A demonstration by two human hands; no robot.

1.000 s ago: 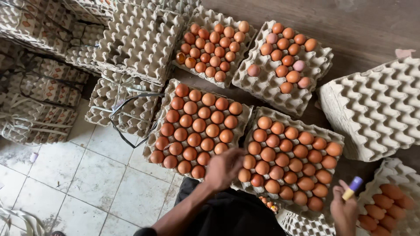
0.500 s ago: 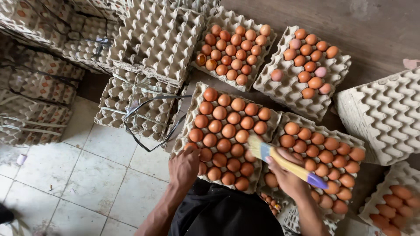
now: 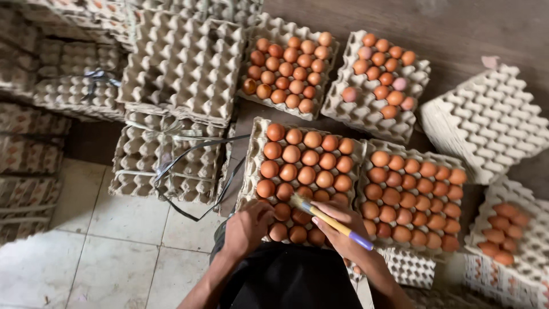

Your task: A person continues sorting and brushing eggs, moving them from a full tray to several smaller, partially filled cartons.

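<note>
Single head camera, looking steeply down, close over egg trays (image 3: 303,177); far corners dim, perhaps blurred.

Pale tiled floor (image 3: 86,252), dark wooden surface (image 3: 457,28)

Grey pulp egg trays (image 3: 303,183), square and dimpled, hold brown eggs at centre; empty tray stacks (image 3: 183,63), apparently strapped, stand at left.

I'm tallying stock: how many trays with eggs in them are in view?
5, maybe more hidden. Two at top: centre and right. Two in the middle: one under the hands, one right of it. One at the bottom right edge, cut off.
</note>
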